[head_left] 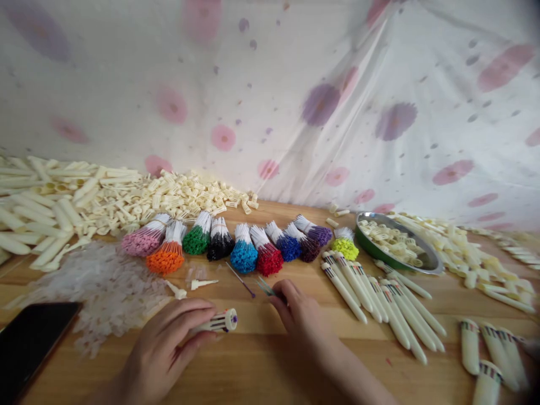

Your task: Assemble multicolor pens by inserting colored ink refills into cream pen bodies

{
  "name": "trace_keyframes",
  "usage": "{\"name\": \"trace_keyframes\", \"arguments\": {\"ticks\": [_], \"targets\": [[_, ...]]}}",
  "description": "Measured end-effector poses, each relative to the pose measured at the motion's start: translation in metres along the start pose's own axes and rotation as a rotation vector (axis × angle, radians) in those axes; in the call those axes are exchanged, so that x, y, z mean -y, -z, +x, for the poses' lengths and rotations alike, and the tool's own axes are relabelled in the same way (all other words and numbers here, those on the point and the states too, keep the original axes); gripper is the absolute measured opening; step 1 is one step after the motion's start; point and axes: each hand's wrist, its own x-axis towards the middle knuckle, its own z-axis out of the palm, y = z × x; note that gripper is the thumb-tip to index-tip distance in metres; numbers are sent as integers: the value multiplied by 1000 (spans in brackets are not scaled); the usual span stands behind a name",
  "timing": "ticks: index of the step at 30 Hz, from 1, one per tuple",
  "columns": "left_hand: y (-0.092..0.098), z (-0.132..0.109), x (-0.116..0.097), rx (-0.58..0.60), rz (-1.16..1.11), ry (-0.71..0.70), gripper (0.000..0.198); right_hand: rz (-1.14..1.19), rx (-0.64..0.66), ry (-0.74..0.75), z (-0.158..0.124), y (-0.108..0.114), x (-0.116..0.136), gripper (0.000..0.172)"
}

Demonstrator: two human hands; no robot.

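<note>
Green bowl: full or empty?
Partly full: the green bowl holds cream plastic pieces lying below its rim.

A short cream plastic pen barrel [220, 321] sits pinched between the thumb and fingers of my left hand [169, 343]. It lies nearly level, low over the wooden table [253, 365], with its free end pointing right. That end shows a round face with a purple dot, and a band of dark and coloured stripes runs round the barrel just behind it. The rest is hidden in my grip. A few thin refills [265, 287], greenish and blurred, jut up and left from the fingertips of my right hand [297, 312], near the barrel's end.
</note>
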Motion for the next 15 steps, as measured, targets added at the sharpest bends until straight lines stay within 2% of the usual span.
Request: {"name": "trace_keyframes", "arguments": {"ticks": [2, 4, 6, 11, 15], "targets": [[0, 1, 0, -28, 13, 1, 18, 194, -6, -8, -3, 11, 0, 3], [0, 0, 1, -40, 15, 10, 18, 405, -21, -41, -6, 20, 3, 8], [0, 0, 1, -24, 14, 20, 18, 520, -25, -34, -8, 25, 8, 11], [-1, 0, 1, -45, 37, 21, 18, 577, -100, 149, -18, 26, 23, 16], [-1, 0, 2, -66, 47, 24, 17, 557, -136, 211, -25, 20, 31, 16]]}}
